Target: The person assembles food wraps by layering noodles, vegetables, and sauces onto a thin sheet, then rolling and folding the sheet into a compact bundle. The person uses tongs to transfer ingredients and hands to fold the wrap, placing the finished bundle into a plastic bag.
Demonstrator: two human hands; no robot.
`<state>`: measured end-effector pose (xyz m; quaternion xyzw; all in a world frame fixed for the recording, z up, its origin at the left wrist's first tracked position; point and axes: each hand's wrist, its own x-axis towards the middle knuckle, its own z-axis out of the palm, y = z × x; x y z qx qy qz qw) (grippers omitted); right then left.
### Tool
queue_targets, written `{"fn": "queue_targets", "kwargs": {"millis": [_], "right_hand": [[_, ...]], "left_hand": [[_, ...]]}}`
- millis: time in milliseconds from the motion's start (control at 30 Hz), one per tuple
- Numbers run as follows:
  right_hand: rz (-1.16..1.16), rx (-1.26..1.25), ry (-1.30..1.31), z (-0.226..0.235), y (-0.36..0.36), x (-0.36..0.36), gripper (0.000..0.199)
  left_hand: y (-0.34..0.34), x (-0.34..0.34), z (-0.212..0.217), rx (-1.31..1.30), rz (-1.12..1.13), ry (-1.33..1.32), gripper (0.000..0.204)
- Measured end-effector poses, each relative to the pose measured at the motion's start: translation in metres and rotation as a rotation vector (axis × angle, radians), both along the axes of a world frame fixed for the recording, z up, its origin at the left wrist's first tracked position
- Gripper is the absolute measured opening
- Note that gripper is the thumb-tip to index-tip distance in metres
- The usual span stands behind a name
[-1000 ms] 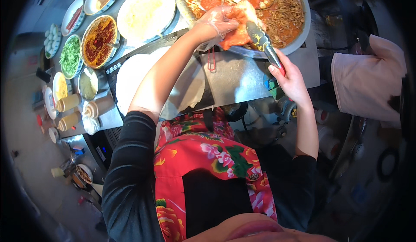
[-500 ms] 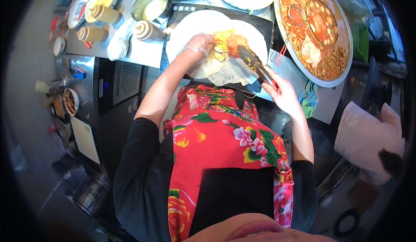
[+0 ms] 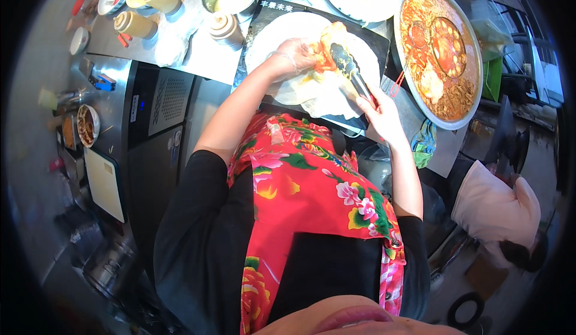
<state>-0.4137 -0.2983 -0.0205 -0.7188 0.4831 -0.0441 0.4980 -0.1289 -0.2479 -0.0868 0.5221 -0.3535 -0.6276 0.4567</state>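
Note:
My left hand (image 3: pixel 293 57), in a clear plastic glove, has its fingers closed on the near-left part of a filled flatbread (image 3: pixel 321 92). Red-orange filling (image 3: pixel 324 59) and a yellowish piece (image 3: pixel 333 33) show on top of it. In my right hand (image 3: pixel 381 116) is a pair of tongs (image 3: pixel 358 83) with dark tips, which press against the filling from the right. Beneath lies a wide, pale round sheet or plate (image 3: pixel 264 42), too bright to tell which, on a black square board (image 3: pixel 257 23). The flatbread's ragged near edge drapes toward me.
A big basin of red broth and food (image 3: pixel 478 95) stands at right. Squeeze bottles (image 3: pixel 225 30) and a metal bowl with pale sauce (image 3: pixel 207 2) are at left, with a white plate (image 3: pixel 393 12) behind. A green-blue cloth (image 3: pixel 425 144) hangs at the counter edge; a pink-clad person (image 3: pixel 492 206) is beyond.
The filling now sits higher and more bunched between my left fingers and the tongs. The tongs have turned more upright. The whole view has shifted a little.

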Motion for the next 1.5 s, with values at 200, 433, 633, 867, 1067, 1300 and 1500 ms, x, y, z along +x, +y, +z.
{"fn": "queue_targets", "kwargs": {"millis": [200, 433, 633, 867, 1067, 1300, 1500], "right_hand": [[0.141, -0.118, -0.057, 0.011, 0.011, -0.001, 0.05], [-0.035, -0.1, -0.094, 0.004, 0.029, -0.004, 0.056], [-0.092, 0.012, -0.176, -0.013, 0.04, 0.001, 0.051], [0.012, -0.116, 0.028, -0.016, 0.042, 0.005, 0.051], [0.034, -0.108, 0.062, -0.018, 0.039, 0.004, 0.047], [0.097, -0.147, 0.083, -0.017, 0.041, -0.001, 0.046], [0.235, -0.309, 0.143, -0.024, 0.037, -0.006, 0.05]], "left_hand": [[-0.006, 0.006, -0.009, -0.033, -0.026, 0.034, 0.032], [-0.015, 0.002, -0.019, -0.054, -0.005, -0.16, 0.021], [-0.011, -0.001, -0.021, -0.008, -0.013, -0.101, 0.024], [-0.014, 0.001, -0.016, 0.018, 0.063, 0.161, 0.02], [-0.014, 0.002, -0.013, 0.09, 0.051, -0.053, 0.02], [-0.012, 0.006, 0.001, 0.159, -0.147, -0.425, 0.018], [-0.002, 0.003, 0.014, 0.12, 0.095, 0.277, 0.016]]}}
